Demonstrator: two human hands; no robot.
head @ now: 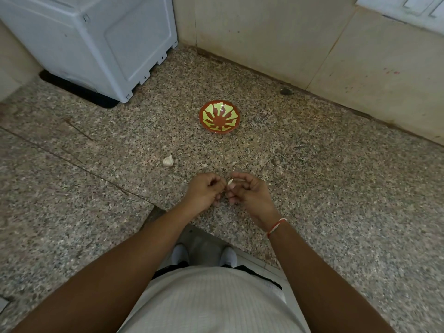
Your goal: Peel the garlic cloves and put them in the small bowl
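A garlic clove (230, 181) is pinched between the fingers of the left hand (206, 190) and right hand (249, 191) at frame centre — peeling appears underway. Next, the skin must be stripped and the clove carried up to the small bowl (219, 117), seemingly empty.

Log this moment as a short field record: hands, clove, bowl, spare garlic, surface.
left hand: pinches the garlic clove
right hand: pinches the same clove from the other side
small bowl: red with yellow-green pattern, holds no cloves, beyond the hands
garlic bulb: lies on the counter, left of the hands, untouched
counter: speckled granite
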